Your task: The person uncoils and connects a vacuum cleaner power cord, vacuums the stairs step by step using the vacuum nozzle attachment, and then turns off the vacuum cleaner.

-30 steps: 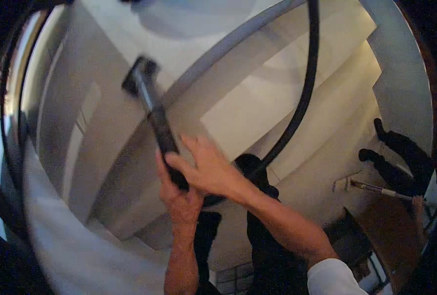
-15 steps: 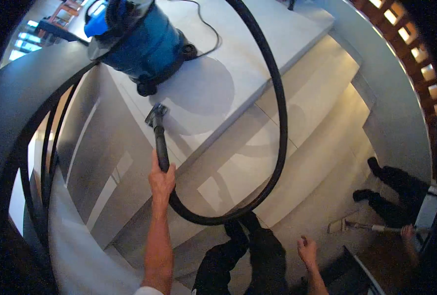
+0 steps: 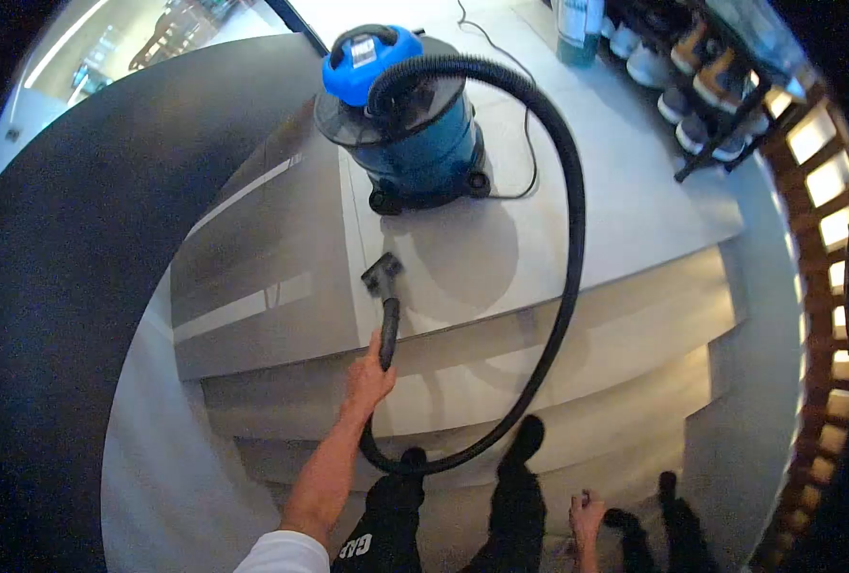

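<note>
My left hand (image 3: 369, 384) is closed around the black handle of the vacuum hose (image 3: 575, 220). At its far end, the flat floor nozzle (image 3: 382, 275) rests on the pale top landing, near its left edge. Just beyond it stands the vacuum cleaner (image 3: 410, 143), a round teal drum with a bright blue top. The hose leaves that top, loops to the right and curves back across my legs to my left hand. Low on the right, my right hand (image 3: 587, 516) hangs with fingers loosely bent and slightly apart, holding nothing visible.
Curved stone steps (image 3: 606, 349) descend from the landing towards my feet. Shoes fill a rack (image 3: 720, 124) at the back right, beside a bottle (image 3: 578, 33). A power cord (image 3: 531, 143) trails behind the vacuum. Another person's dark-clothed legs (image 3: 682, 525) show at lower right.
My view has turned and shifted, bringing the shoe rack and bottle into sight. My left hand still grips the hose handle, nozzle on the landing. The other person's brush-like tool has left view.
</note>
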